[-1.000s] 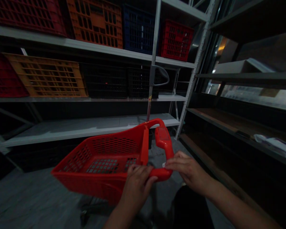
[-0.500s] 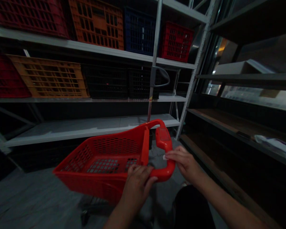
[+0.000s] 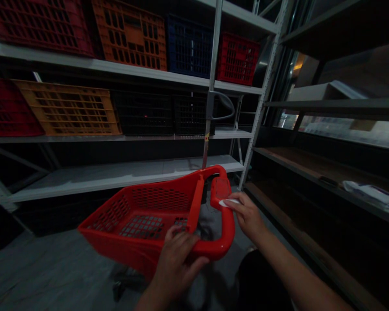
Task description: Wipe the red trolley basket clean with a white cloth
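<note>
Red plastic cart basket (image 3: 158, 198): light, stiff; hold at handle (image 3: 229, 235). L hand (image 3: 176, 263) curled on rim (image 3: 194, 249); R hand (image 3: 246, 216) pinches white slip (image 3: 228, 203).

The left hand (image 3: 175, 263) and right hand (image 3: 246, 216) are bare, as are both forearms (image 3: 288, 268). Dark clothing (image 3: 262, 285) shows at the lower edge of the view, too dim for detail.

Left hand (image 3: 176, 263) curled low, right hand (image 3: 246, 216) pinching higher.
</note>
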Motion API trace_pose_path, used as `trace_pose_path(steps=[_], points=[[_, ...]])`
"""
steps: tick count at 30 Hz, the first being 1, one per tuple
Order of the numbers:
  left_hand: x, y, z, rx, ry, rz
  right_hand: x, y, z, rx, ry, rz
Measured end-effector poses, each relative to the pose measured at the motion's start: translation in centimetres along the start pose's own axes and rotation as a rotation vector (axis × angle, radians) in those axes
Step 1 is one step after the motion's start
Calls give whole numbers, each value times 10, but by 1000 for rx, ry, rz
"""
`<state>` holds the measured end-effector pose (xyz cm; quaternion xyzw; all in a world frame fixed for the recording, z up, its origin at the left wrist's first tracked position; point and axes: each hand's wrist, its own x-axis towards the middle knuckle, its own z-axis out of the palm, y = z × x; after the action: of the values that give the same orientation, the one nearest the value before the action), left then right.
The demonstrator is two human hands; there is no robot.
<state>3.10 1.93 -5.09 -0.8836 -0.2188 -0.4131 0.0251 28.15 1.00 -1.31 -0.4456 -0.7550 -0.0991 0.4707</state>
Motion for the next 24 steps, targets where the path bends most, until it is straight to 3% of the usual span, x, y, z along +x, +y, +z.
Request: trace_pose_path(steps=[4, 8, 12, 16, 19, 21, 24], points=[[-2, -2, -7, -20, 75, -2, -4, -26, 1, 98, -33, 135], [-4, -3, -14, -27, 128, -23, -6, -48, -4, 103, -140, 60], [-10, -5, -19, -9, 108, -82, 7, -38, -2, -22, -140, -30], [-19, -14, -23, -9, 59, -88, 21, -23, 0, -139, -118, 30], [-20, -17, -31, -15, 33, -82, 23, -24, 2, -101, -113, 61], [-14, -9, -38, 52, 41, -81, 21, -26, 4, -68, -99, 77], [3, 21, -44, 234, 12, -144, 18, -30, 7, -46, -89, 106]])
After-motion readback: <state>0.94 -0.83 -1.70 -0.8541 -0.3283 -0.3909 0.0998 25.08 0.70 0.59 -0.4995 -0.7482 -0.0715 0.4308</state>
